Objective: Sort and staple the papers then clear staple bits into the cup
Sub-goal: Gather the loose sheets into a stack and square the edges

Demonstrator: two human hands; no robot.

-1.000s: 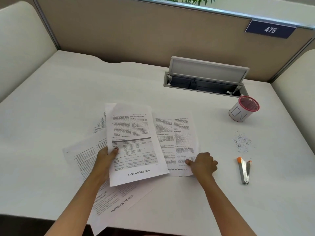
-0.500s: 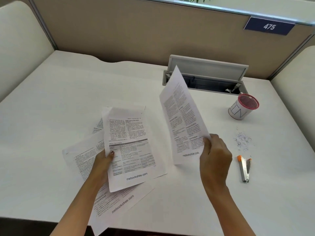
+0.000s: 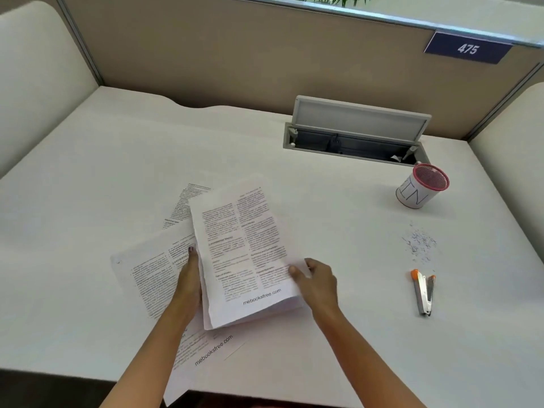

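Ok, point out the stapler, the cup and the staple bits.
stapler (image 3: 423, 293), head view, on its silver body.
cup (image 3: 412, 195), head view, on its white wall.
staple bits (image 3: 419, 242), head view, middle of the scatter.

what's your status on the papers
Left hand and right hand grip gathered sheets by the edges. Stapler lies apart, at right. Staple bits on desk, outside cup.

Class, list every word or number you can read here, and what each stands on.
"475": dark blue plaque on the beige partition.
"mebooksfree.com": top white printed sheet.
"mebooksfree.com": lower white sheet at the white desk edge.
"IN": white cup with red mesh rim.
Body print on the sheets: too small to read.
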